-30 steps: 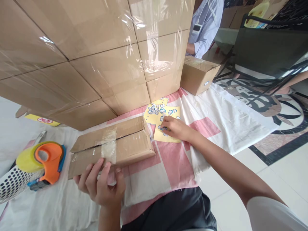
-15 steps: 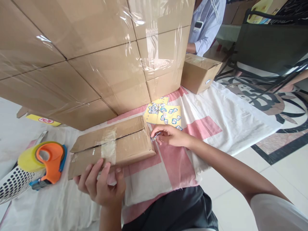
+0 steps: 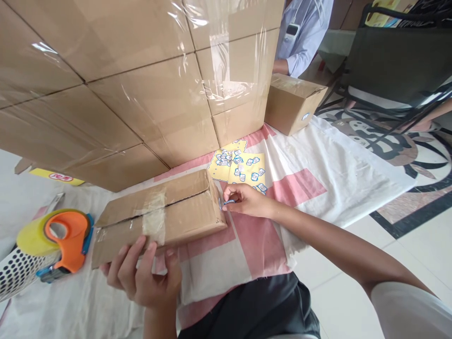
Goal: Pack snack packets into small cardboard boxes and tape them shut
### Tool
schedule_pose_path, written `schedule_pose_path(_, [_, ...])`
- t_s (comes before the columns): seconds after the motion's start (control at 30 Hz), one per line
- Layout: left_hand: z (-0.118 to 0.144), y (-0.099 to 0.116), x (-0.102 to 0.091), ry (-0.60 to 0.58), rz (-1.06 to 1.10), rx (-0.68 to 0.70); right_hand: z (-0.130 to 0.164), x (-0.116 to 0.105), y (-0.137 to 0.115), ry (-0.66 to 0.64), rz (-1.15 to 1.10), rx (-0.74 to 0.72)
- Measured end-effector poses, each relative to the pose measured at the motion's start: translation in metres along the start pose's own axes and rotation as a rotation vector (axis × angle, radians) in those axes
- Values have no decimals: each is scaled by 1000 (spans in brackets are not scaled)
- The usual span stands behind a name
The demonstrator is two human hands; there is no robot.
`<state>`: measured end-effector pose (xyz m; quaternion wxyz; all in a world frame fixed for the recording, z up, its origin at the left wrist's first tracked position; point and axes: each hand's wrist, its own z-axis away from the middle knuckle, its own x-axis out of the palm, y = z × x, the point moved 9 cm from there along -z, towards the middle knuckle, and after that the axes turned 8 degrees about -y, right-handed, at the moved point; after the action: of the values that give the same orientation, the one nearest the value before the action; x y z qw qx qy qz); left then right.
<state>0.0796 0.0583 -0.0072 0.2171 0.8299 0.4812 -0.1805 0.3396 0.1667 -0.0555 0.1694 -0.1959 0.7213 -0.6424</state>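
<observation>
- The box [image 3: 192,202] lies flat on the cloth-covered bench [image 3: 259,240], ahead of the person, between the left hand [image 3: 141,270] and the right hand [image 3: 247,200].
- Key relation: the right hand is just beside the box's narrow right end, level with that end face; the left hand is at the near long side, towards the left end.
- The right hand is the nearer one to that end face, coming at it from the right.
- Long axis: the box runs left to right across the person, slanted, its right end farther away than its left; the flap seam follows the same line.
- The box's right end points towards the right hand.
- Right hand: thumb and fingers pinched together on a small blue-edged sticker [image 3: 230,201], which points left at the end face; whether it touches there, I cannot tell.
- Left hand: fingertips rest on the box's near edge, thumb apart from them, no grip closed.
- The sticker sheet [image 3: 249,169] lies just beyond the right hand.
</observation>
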Motion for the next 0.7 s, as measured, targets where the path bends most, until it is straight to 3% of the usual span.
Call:
schedule_pose_path(0.27, [-3,11,-2,11,-1,105,0,-4,-1,-17,-100,50])
schedule_pose_path(0.53, [-2,11,-2,14,-11,97,2,1,-3,-112,-232,102])
schedule_pose_path(0.7, [-8,20,-3,23,7,154,-2,1,6,-47,-242,94])
